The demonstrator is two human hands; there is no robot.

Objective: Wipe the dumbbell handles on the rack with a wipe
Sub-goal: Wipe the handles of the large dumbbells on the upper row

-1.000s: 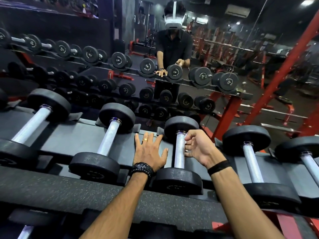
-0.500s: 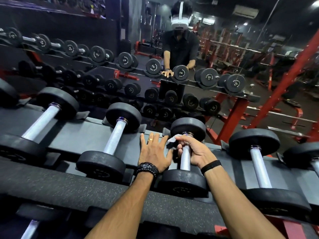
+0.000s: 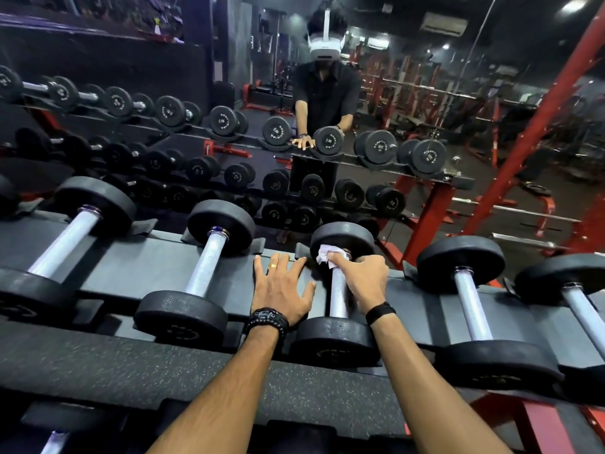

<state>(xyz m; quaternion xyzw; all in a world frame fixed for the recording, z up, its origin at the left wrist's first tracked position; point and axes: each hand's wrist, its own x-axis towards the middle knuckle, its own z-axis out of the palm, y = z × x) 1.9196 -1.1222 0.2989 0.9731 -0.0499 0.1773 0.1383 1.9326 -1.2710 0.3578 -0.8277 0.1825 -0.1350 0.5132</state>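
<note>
Right hand (image 3: 361, 276) curled round dumbbell handle (image 3: 339, 296) on rack (image 3: 137, 267), pinching white wipe (image 3: 324, 253) at handle's far end, left hand (image 3: 281, 286) flat, fingers spread, on rack just left of that dumbbell

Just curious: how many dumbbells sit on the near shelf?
5: far left, left of centre, centre being wiped, right, far right. More may lie outside the frame.
</note>
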